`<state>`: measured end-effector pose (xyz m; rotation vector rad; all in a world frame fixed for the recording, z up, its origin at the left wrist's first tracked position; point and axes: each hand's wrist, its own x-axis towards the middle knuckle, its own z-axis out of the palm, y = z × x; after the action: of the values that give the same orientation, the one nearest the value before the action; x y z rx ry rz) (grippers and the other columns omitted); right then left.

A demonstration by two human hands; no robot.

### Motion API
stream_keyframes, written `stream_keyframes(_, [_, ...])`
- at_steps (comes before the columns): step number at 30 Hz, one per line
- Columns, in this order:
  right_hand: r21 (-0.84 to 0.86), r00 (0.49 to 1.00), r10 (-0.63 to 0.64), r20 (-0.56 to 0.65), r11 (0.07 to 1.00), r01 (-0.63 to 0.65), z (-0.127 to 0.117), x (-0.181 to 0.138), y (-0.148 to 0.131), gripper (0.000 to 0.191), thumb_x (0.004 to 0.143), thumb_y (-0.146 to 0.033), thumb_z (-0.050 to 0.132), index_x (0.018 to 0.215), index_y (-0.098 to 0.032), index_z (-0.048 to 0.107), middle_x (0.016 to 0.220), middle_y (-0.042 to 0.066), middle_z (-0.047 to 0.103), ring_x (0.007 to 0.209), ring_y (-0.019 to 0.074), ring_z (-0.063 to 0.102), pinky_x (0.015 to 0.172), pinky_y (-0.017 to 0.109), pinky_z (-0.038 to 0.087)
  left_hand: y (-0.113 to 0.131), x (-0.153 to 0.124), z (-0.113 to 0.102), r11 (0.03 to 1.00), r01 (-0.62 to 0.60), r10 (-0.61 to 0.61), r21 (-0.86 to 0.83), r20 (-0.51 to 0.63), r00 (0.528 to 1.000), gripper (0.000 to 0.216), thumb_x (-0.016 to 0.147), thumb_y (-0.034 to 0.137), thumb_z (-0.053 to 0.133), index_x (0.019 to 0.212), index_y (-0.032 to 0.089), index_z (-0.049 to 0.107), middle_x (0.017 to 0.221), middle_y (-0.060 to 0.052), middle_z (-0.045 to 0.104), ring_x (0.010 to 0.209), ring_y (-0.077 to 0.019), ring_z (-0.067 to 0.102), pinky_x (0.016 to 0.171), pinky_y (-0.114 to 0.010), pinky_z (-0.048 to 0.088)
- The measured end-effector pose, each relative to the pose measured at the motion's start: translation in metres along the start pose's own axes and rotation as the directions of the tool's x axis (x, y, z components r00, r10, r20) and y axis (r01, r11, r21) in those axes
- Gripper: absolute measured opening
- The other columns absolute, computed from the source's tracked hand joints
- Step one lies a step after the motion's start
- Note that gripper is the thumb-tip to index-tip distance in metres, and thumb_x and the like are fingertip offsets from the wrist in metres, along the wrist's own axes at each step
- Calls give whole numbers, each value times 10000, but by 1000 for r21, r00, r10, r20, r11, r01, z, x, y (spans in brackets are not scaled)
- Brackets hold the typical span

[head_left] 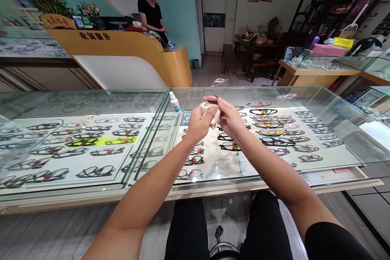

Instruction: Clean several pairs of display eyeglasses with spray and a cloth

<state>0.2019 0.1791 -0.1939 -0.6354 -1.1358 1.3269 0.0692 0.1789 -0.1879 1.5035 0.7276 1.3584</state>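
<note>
A pair of glasses (pixel 219 86) is held above the glass display case (pixel 76 197) — right hand (pixel 230 120) pinching its rim, left hand (pixel 198 124) closed around a cloth (pixel 212 113) against it. Inside lie rows of frames (pixel 268 130); a spray bottle (pixel 174 102) stands on top.

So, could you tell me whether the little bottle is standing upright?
Upright: the bottle stands cap uppermost on the glass counter, beside the left hand.

Open room over the glass counter (pixel 91 103) on both sides, a small bottle (pixel 175 102) upright near the left hand (pixel 198 124)
</note>
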Motion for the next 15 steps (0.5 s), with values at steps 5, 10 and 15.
stream_keyframes(5, [-10,996,-46,70,999,47,2,-1,0,562,879,-765,825,1117,-260,894,1178,62,849,699,153,564,602,324,549,-1,5,-5,999,34,-34,-11,-11,999,773,843,959,718,655,218,607,514,-9,572,424,-126,481,419,-288,362])
stream_keyframes(10, [-70,995,-98,21,993,99,-10,7,-8,565,884,-775,820,1097,-257,893,1210,58,859,955,210,731,839,345,641,-8,16,-11,1000,-5,5,1,-44,999,760,792,962,766,725,215,644,589,-11,601,535,-140,536,515,-282,432])
stream_keyframes(15, [-138,975,-219,-29,967,214,-28,16,-23,498,927,-748,794,1066,-276,867,1327,67,839,1300,245,729,1120,394,594,-18,32,-35,996,-27,42,82,-187,981,658,851,874,766,827,224,667,664,3,576,595,-146,513,568,-281,417])
